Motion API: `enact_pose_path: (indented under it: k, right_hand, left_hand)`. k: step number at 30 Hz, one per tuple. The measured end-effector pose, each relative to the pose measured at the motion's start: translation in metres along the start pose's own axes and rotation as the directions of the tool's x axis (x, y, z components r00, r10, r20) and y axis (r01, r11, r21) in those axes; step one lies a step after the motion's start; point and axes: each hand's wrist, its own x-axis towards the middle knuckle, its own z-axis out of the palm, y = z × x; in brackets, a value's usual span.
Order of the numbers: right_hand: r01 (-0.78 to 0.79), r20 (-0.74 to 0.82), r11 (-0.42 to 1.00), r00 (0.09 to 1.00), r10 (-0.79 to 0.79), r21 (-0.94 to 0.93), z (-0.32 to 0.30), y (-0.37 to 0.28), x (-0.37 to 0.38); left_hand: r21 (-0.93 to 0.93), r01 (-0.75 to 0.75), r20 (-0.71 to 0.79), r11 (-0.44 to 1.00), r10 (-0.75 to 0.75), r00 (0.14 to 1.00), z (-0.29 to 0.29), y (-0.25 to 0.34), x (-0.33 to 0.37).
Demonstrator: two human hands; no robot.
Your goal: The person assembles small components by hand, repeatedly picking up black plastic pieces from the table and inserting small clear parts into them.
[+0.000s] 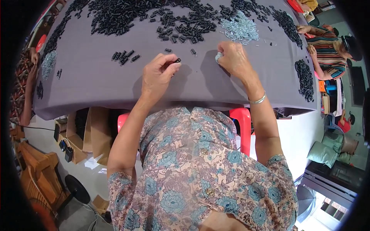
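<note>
My left hand [157, 76] pinches a small black cylindrical piece [177, 60] between thumb and fingertips, just above the grey tablecloth. To its right, my right hand [236, 58] is curled closed. Small clear plastic pieces [218, 56] peek out at its finger side; the rest of its grip is hidden. Beyond the hands lie a loose black piece [168, 50] and another dark piece [193, 51] with a clear end. A small cluster of black pieces [123, 57] rests left of my left hand. Past my right hand is a heap of clear plastic pieces [241, 29].
Large piles of black pieces [115, 17] cover the far part of the grey cloth [88, 84]. Further black pieces [304, 81] lie at the right edge, and a clear heap [48, 65] at the left. People sit at both sides. A red chair [242, 127] is beneath me.
</note>
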Motion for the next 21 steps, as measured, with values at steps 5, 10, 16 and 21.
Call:
enact_pose_path:
  k: [5,10,16,21]
  right_hand:
    - [-0.186,0.177,0.861,0.978,0.114,0.473,-0.011,-0.014,0.010]
    - [-0.154,0.156,0.251,0.988,0.012,0.956,0.011,-0.052,0.008]
    - [-0.022,0.018,0.313,1.000,0.016,0.950,0.026,-0.078,0.009]
    - [-0.034,0.022,0.319,0.999,0.042,0.947,0.026,-0.084,0.004]
  left_hand:
    - [-0.041,-0.016,0.005,0.999,0.017,1.000,0.000,-0.002,0.001]
    - [-0.032,-0.057,0.011,0.998,0.058,0.998,0.000,-0.003,0.001]
    - [-0.130,-0.013,-0.024,0.991,0.010,1.000,0.001,-0.002,0.001]
    - [-0.121,0.022,-0.012,0.992,-0.024,1.000,-0.002,-0.001,0.000]
